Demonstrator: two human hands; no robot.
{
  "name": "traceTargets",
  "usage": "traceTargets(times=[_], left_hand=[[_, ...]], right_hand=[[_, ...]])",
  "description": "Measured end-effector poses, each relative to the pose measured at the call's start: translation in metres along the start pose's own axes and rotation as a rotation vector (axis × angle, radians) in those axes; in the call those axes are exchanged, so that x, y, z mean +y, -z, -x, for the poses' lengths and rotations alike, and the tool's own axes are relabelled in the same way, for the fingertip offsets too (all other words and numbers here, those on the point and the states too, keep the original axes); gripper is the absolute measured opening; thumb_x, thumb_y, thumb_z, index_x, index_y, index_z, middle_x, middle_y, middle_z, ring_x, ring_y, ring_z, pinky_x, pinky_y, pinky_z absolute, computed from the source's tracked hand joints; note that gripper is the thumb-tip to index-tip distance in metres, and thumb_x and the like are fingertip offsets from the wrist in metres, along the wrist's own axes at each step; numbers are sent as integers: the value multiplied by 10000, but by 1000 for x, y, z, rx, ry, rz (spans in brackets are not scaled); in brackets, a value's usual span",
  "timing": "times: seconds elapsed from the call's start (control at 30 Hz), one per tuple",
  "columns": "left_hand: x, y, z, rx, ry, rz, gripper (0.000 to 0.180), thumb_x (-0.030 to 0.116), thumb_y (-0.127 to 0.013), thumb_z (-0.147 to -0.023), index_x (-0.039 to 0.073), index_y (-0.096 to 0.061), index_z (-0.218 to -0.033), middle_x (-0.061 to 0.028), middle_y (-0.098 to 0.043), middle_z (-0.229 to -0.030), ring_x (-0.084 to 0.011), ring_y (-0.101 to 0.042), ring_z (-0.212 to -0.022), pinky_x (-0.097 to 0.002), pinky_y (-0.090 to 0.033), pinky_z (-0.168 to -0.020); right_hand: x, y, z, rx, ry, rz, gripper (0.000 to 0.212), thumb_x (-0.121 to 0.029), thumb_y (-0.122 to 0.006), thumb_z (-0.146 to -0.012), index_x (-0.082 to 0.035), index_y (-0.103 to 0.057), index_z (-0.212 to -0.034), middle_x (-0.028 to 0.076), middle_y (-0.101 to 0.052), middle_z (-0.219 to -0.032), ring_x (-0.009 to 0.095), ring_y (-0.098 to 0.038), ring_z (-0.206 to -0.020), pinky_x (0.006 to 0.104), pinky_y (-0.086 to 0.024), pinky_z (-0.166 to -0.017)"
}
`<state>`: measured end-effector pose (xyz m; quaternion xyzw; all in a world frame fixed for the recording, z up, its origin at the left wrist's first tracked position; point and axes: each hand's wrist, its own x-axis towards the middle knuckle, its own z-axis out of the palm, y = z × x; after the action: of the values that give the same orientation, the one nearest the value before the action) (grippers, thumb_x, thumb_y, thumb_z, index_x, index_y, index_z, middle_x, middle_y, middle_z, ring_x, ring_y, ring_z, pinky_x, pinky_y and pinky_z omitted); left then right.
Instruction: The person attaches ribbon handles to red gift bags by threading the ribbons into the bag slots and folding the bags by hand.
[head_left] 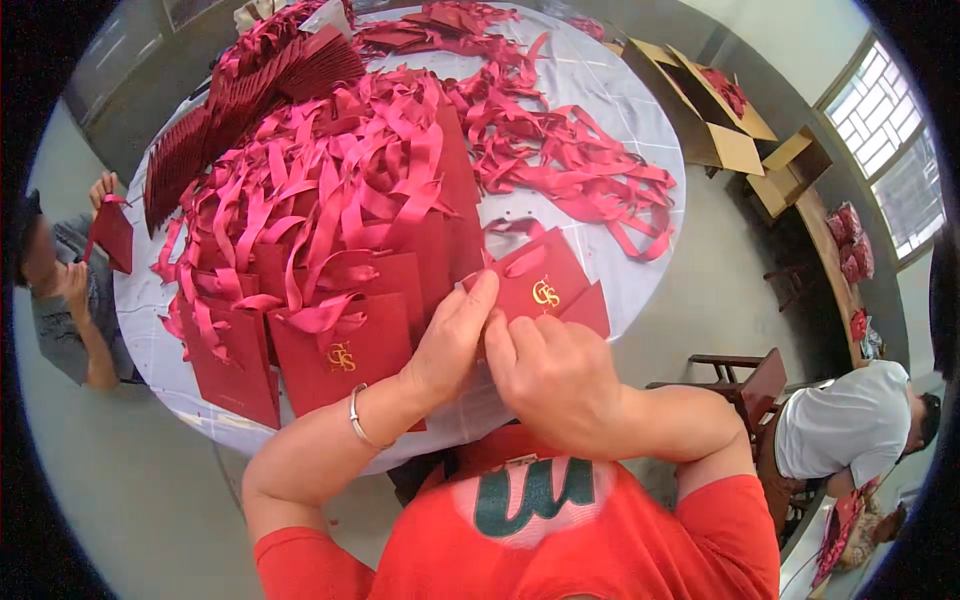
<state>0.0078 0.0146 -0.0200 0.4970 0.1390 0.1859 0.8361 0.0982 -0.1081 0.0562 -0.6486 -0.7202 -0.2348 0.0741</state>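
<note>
At the near-right rim of a round table [655,105], the left hand [450,340] pinches a red paper gift bag [525,292] by its left side; the right hand [560,375] has its fingers curled narrow at the bag's lower edge, their exact grip hidden. Upright ribbon-handled gift bags [340,350] crowd close leftward, while bare white tablecloth [637,290] gives open room rightward, below loose pink ribbons [590,175].

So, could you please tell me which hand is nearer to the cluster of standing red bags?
Left: the left hand is just right of the standing red bags; the right hand is farther right.
</note>
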Motion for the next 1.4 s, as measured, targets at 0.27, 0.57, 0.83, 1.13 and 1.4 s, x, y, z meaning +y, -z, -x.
traceTargets(times=[0.27, 0.57, 0.83, 1.13, 1.4], left_hand=[[-9, -1, -5, 157, -29, -43, 299, 106, -499, -967, -4, -497, -1245, -93, -624, -1154, -155, -596, -1033, -339, -480, -935], [-6, -5, -2, 133, 12, -352, 214, 82, -488, -990, -19, -540, -1171, -56, -626, -1072, -95, -575, -975, -276, -489, -867], [-13, -7, -1, 209, -7, -487, 178, 135, -516, -985, -21, -551, -1065, -112, -654, -891, -132, -598, -827, -322, -503, -738], [-3, -7, -2, 166, 59, -457, 159, 123, -486, -1018, -4, -529, -1103, -34, -611, -979, -73, -555, -879, -240, -481, -776], [-4, -8, -1, 169, 77, -487, 175, 131, -485, -1018, -4, -535, -1117, -40, -615, -995, -77, -560, -887, -250, -486, -788]], right_hand=[[33, -28, 17, 299, -180, -723, 247, -48, -784, -699, -48, -690, -927, 97, -665, -878, 266, -670, -758, 347, -552, -650], [67, -74, 21, 350, -117, -637, 280, -87, -809, -657, -77, -705, -917, 76, -653, -963, 254, -612, -810, 365, -482, -703], [67, -87, 23, 269, -204, -863, 171, -52, -780, -719, -45, -648, -827, 94, -659, -924, 270, -616, -843, 373, -484, -744], [80, -91, 23, 131, -223, -1148, 93, -60, -731, -797, -41, -647, -832, 101, -653, -978, 254, -616, -891, 361, -477, -821], [83, -91, 28, 71, -245, -1225, 76, -61, -725, -806, -34, -658, -831, 104, -657, -992, 242, -620, -923, 362, -478, -842]])
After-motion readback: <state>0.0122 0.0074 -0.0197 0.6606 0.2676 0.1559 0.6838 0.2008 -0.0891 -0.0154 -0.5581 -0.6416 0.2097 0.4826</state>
